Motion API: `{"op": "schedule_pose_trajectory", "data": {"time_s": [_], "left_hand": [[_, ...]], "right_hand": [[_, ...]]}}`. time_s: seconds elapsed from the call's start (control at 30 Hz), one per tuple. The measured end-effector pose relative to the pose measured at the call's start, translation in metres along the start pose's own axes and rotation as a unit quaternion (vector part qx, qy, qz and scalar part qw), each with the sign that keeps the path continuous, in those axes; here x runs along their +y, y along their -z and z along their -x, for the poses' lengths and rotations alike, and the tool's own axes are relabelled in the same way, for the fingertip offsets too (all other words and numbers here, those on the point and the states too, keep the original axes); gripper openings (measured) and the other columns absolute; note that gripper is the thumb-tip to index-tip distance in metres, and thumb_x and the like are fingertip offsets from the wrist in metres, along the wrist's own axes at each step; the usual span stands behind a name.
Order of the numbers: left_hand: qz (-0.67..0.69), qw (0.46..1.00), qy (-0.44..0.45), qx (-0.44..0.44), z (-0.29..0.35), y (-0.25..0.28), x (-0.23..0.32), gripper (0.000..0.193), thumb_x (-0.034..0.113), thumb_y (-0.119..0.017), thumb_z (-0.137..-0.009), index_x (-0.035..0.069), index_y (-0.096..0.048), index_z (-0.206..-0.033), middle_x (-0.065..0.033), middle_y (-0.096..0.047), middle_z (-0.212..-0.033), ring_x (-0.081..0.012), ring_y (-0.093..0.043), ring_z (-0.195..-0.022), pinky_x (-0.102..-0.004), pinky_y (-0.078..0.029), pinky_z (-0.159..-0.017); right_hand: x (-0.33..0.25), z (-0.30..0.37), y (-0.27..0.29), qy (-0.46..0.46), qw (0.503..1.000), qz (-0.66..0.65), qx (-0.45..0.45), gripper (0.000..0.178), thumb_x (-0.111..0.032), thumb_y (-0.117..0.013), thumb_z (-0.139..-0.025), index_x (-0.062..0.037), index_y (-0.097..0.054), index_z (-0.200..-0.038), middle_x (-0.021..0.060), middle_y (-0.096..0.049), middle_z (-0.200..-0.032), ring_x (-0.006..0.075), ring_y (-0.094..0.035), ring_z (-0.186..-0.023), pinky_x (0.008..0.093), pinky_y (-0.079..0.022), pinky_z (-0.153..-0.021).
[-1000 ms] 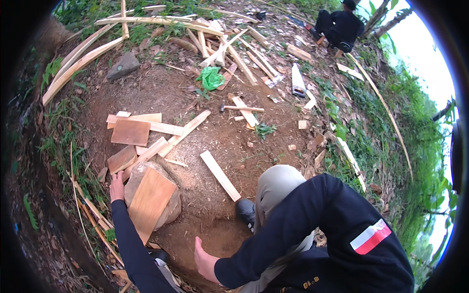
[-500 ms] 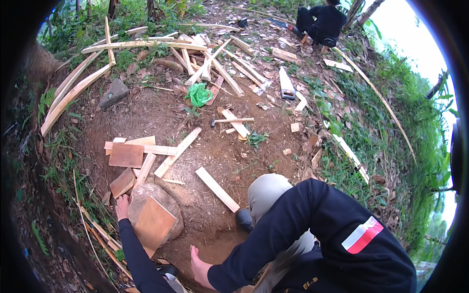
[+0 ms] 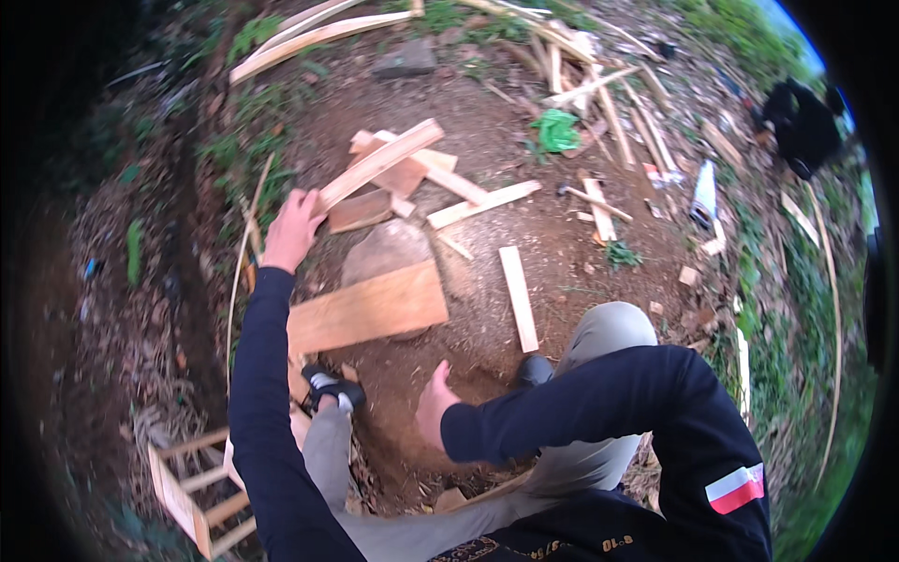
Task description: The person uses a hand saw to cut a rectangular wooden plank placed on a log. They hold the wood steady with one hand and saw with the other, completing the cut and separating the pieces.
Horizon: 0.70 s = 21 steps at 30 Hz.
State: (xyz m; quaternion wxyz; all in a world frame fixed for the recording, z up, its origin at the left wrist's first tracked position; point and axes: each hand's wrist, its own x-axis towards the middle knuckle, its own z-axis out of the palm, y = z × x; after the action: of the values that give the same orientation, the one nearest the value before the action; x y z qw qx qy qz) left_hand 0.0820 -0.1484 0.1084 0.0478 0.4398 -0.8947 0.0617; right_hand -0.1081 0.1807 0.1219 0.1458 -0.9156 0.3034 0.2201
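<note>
My left hand (image 3: 292,232) is closed on the near end of a narrow wooden strip (image 3: 384,164), which slants up and away to the right over a small pile of cut boards. Just nearer to me, a wide flat board (image 3: 370,307) lies across a rounded stone (image 3: 386,251). My right hand (image 3: 434,408) hovers over the dirt between my legs, right of that board. It holds nothing that I can see; one digit points up, and the other fingers are partly hidden.
A loose strip (image 3: 518,298) lies right of the stone. Farther off are a hammer (image 3: 599,202), a green plastic bag (image 3: 556,131), a handsaw (image 3: 704,195) and heaped timber (image 3: 599,89). A slatted wooden frame (image 3: 201,487) stands lower left. Another person (image 3: 801,126) sits far right.
My left hand has moved from beside the stone and taken hold of a strip from the pile. The view has swung left. My right hand stays low and empty.
</note>
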Motion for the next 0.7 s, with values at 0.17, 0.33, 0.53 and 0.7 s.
{"op": "schedule_pose_trajectory", "data": {"time_s": [0.17, 0.33, 0.53, 0.7], "left_hand": [[0.085, 0.990, -0.047, -0.103, 0.062, 0.066, 0.024, 0.046, 0.016, -0.071, -0.088, 0.004, -0.056, -0.129, -0.0146, -0.054, -0.115, -0.0358, -0.060, -0.104, -0.0434, -0.050, -0.088], [0.091, 0.973, -0.023, -0.213, 0.130, 0.055, 0.040, 0.049, 0.016, -0.072, -0.086, 0.008, -0.056, -0.132, -0.0130, -0.055, -0.115, -0.0353, -0.060, -0.106, -0.0422, -0.051, -0.091], [0.069, 0.977, -0.020, -0.202, 0.162, 0.024, 0.032, 0.065, 0.020, -0.076, -0.083, 0.016, -0.047, -0.142, -0.0135, -0.054, -0.125, -0.0351, -0.061, -0.109, -0.0458, -0.049, -0.095], [-0.051, 0.941, 0.107, -0.316, 0.205, 0.034, -0.046, 0.041, 0.031, -0.071, -0.087, 0.012, -0.061, -0.123, -0.0164, -0.065, -0.115, -0.0346, -0.064, -0.108, -0.0460, -0.052, -0.092]], "right_hand": [[0.001, -0.008, -0.002, 0.012, 0.999, 0.008, -0.045, 0.037, -0.024, -0.054, -0.093, -0.0025, -0.071, -0.117, 0.0224, -0.069, -0.113, 0.0535, -0.061, -0.106, 0.0790, -0.034, -0.090], [0.011, -0.027, 0.004, 0.025, 0.999, -0.012, -0.043, 0.039, -0.023, -0.053, -0.094, 0.0001, -0.069, -0.120, 0.0231, -0.069, -0.116, 0.0570, -0.059, -0.108, 0.0807, -0.034, -0.088], [0.037, -0.040, 0.004, -0.056, 0.998, 0.024, -0.017, 0.036, -0.024, -0.055, -0.093, -0.0028, -0.071, -0.117, 0.0191, -0.071, -0.113, 0.0494, -0.065, -0.102, 0.0753, -0.040, -0.086], [0.096, -0.048, 0.023, -0.204, 0.978, 0.029, 0.008, 0.029, -0.020, -0.061, -0.089, -0.0069, -0.073, -0.113, 0.0133, -0.073, -0.106, 0.0371, -0.071, -0.091, 0.0636, -0.052, -0.077]]}}
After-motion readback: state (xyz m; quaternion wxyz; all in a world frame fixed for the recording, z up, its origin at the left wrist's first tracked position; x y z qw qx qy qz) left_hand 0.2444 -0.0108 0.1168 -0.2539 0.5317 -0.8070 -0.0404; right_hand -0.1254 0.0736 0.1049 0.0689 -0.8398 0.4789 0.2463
